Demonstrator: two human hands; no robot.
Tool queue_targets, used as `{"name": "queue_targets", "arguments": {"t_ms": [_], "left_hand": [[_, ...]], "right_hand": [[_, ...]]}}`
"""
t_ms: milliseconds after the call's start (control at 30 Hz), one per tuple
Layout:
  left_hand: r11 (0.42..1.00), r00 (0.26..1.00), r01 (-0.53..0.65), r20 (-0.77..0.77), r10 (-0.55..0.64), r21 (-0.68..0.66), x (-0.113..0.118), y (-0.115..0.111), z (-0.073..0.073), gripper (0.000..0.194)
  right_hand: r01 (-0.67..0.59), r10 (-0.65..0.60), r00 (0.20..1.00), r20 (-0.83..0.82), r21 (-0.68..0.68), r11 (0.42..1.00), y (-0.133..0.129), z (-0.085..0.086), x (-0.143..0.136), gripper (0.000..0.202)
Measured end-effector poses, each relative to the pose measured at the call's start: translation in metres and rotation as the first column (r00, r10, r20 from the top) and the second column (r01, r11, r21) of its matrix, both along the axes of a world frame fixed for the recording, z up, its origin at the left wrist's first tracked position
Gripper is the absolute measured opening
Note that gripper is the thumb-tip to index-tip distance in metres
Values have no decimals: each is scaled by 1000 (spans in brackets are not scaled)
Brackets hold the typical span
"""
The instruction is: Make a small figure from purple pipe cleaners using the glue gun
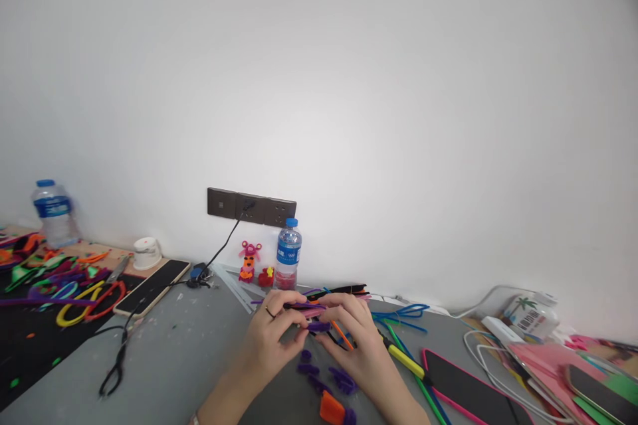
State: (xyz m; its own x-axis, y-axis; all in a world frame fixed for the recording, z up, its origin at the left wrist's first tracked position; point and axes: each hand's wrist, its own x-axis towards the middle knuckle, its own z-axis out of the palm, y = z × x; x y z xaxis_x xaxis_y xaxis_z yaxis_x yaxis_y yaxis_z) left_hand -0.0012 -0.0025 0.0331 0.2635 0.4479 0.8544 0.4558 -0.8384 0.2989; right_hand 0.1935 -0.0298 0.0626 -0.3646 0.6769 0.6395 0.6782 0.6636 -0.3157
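My left hand (274, 332), with a dark ring on one finger, and my right hand (351, 332) meet over the grey table (184, 352). Between their closed fingertips is a purple fuzzy pipe-cleaner piece (319, 327). Its full shape is hidden by the fingers. Just below the hands lie several short purple pieces (343, 380) and an orange fuzzy piece (331, 408) with purple at its end. Behind the fingers, more purple, black and orange pipe cleaners (343, 335) show in part.
A water bottle (288, 255) stands by the wall beside a pink-and-orange figure (248, 261). Scissors (82, 305) and coloured scraps lie left, near a phone (152, 287). To the right are a yellow pen (406, 360), blue pipe cleaners (406, 314) and a pink-edged tablet (468, 388).
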Motion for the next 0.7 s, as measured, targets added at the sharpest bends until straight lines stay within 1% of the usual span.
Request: {"name": "queue_targets", "arguments": {"t_ms": [233, 467, 700], "left_hand": [[1000, 1000, 8, -8, -8, 0, -1, 0, -2, 18], [999, 1000, 28, 0, -28, -18, 0, 1, -5, 20], [999, 1000, 11, -17, -12, -33, -1, 1, -5, 18]], "right_hand": [[-8, 7, 1000, 8, 47, 999, 2, -1, -5, 16], [3, -3, 1000, 16, 46, 999, 0, -4, -7, 17], [-6, 3, 999, 36, 74, 997, 3, -3, -3, 12]]}}
